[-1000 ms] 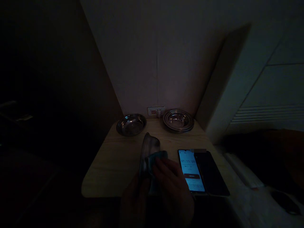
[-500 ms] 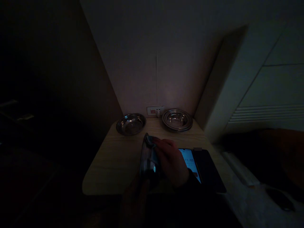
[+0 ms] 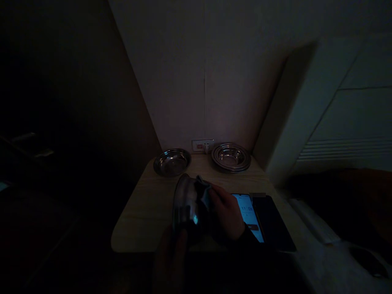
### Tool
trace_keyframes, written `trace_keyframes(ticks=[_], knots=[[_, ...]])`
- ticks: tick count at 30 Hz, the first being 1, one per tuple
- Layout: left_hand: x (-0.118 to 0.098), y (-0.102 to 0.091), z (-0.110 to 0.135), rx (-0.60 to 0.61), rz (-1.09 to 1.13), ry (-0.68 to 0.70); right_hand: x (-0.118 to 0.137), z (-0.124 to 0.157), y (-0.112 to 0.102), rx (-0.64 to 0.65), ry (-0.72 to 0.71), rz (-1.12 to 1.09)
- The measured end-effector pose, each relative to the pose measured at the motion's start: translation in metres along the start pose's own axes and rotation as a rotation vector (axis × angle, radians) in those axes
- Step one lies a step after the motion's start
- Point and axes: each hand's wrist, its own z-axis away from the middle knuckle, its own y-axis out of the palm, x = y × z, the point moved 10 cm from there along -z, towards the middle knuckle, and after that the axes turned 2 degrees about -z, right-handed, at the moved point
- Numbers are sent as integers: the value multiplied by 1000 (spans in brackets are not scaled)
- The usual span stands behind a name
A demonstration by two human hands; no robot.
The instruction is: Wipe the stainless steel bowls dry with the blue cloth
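Tilted on its side over the table's front part is a shiny metal bowl (image 3: 183,204). My left hand (image 3: 172,253) grips its lower rim, with the thumb on the outside. My right hand (image 3: 228,210) is closed on a bluish cloth (image 3: 202,191), which touches the bowl's outer wall. Dim light hides the fingers' undersides and the bowl's lower part. Farther back stand a wide metal bowl (image 3: 172,162) on the left and a nested stack of metal bowls (image 3: 231,157) on the right.
Right of my right hand, a lit phone (image 3: 247,214) lies beside a dark flat case (image 3: 274,224) on the wooden table (image 3: 137,220). A socket with a plug (image 3: 202,145) is on the wall behind. Dark bedding (image 3: 333,196) lies at the right.
The held bowl has turned so more of its outer wall shows. My right hand and the cloth have moved down and right from near the rim onto the bowl's side.
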Motion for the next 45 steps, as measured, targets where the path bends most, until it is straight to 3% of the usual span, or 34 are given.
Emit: trace_keyframes(ticks=[5, 10, 13, 19, 22, 28, 37, 45], knots=[[-2, -15, 8, -92, -18, 96, -33, 25, -23, -138, 166, -97], [-9, -12, 4, -70, 18, -71, -31, 37, -27, -148, 181, -24], [-9, -11, 2, -57, 21, -129, -11, 42, -24, -107, 58, 58], [0, 12, -2, 141, 58, -23, 36, 65, -8, -2, -360, 330], [-2, 20, 1, 183, 91, 15, 48, 67, 6, 68, -478, 468], [-23, 27, 10, 216, 71, 82, 50, 27, 7, 74, -370, 404], [-23, 32, 12, 241, 40, 90, 48, 26, 7, 22, -248, 305], [-27, 31, 10, 240, 57, 108, 54, 25, 20, 33, -256, 267]])
